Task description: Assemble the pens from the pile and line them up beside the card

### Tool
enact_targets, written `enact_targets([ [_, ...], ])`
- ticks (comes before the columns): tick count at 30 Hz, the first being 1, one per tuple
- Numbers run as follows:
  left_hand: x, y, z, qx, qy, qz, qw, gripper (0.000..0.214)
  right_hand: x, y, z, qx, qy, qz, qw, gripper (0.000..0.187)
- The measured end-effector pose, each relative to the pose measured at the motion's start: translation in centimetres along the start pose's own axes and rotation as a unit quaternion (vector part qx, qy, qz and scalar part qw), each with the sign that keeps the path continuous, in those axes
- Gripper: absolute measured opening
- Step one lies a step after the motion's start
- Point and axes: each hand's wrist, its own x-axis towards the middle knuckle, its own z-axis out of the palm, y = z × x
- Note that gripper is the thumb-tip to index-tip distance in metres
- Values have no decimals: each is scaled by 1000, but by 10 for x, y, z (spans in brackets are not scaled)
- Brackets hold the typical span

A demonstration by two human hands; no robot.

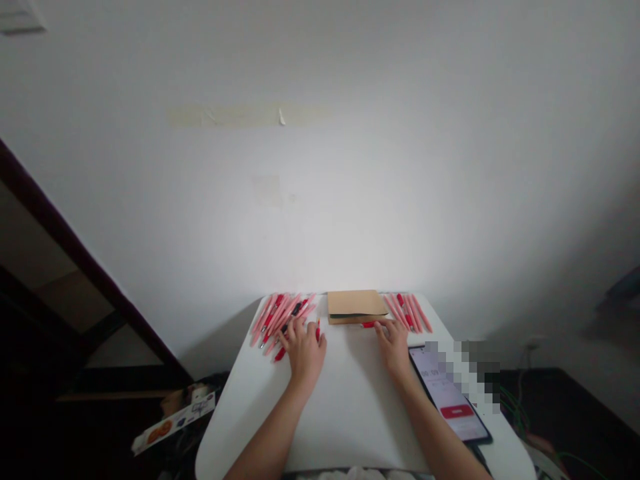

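Note:
On the left of the white table [350, 407], my left hand [304, 350] rests at the near edge of a loose pile of pens [275, 320], pink and red with a few dark ones. Its fingers reach forward, and a short red pen [318, 329] shows between the thumb and index finger. My right hand [394, 347] closes its fingertips on the end of another red pen [368, 325], which lies sideways in front of the brown notebook [356, 303]. Beyond that hand, several pink pens and a red one [409, 313] lie side by side.
A phone [447, 400] with a timer on its screen lies by my right forearm. A white wall [350, 200] rises behind the table. To the lower left, a printed white box [175, 423] sits below table level; green cables [517, 407] hang at the right.

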Motion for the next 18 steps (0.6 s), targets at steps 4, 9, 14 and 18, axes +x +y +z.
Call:
enact_targets([
  [4, 1, 3, 1, -77, -5, 52, 996, 12, 0, 0, -1, -7, -25, -6, 1000, 59],
  [9, -1, 5, 5, -154, -25, 92, 983, 8, -1, -5, -2, 6, -46, -2, 999, 60],
  [14, -1, 4, 9, -189, -48, 98, 976, 8, -2, -9, -2, 29, -78, -7, 997, 59],
  [18, -1, 3, 11, -190, -46, 93, 976, 8, -3, -11, -3, 34, -90, -9, 995, 54],
])
